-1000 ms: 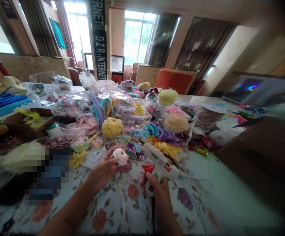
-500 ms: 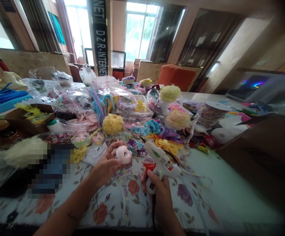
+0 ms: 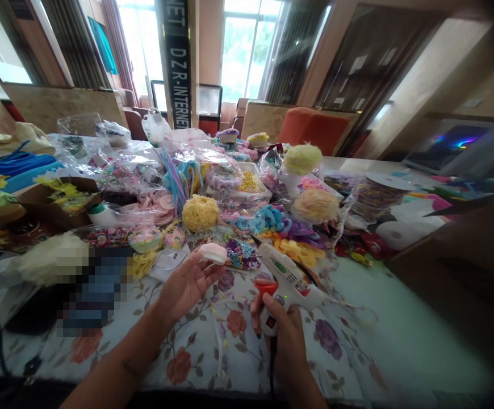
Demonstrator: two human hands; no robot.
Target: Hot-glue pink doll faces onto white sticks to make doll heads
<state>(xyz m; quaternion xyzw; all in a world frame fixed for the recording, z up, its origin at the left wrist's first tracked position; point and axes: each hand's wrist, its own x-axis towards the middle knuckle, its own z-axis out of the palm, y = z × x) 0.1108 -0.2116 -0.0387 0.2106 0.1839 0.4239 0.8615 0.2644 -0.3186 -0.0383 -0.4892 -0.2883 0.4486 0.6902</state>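
Observation:
Between the fingertips of my left hand (image 3: 189, 287) is a small pale pink and white rounded piece (image 3: 213, 254), now seen from its side; its exact kind I cannot make out. My right hand (image 3: 283, 321) is wrapped round the handle of a white hot glue gun (image 3: 287, 272), with fingers by its red trigger (image 3: 265, 286). The gun's dark nozzle points up and left, toward the pink piece but apart from it. A green light shows on the grip, and a black cord (image 3: 272, 363) hangs below it.
A flowered tablecloth (image 3: 187, 341) lies under my hands. Beyond are a yellow yarn ball (image 3: 200, 213), yellow ribbon loops (image 3: 300, 253), bagged beads (image 3: 242, 253) and a yarn spool (image 3: 379, 196). A cardboard box (image 3: 464, 250) stands right; a blurred-out dark rectangle (image 3: 97, 287) lies left.
My left hand has turned the pink piece, so its side edge shows instead of the face with the dark hole. The glue gun stays in my right hand; the view has shifted slightly.

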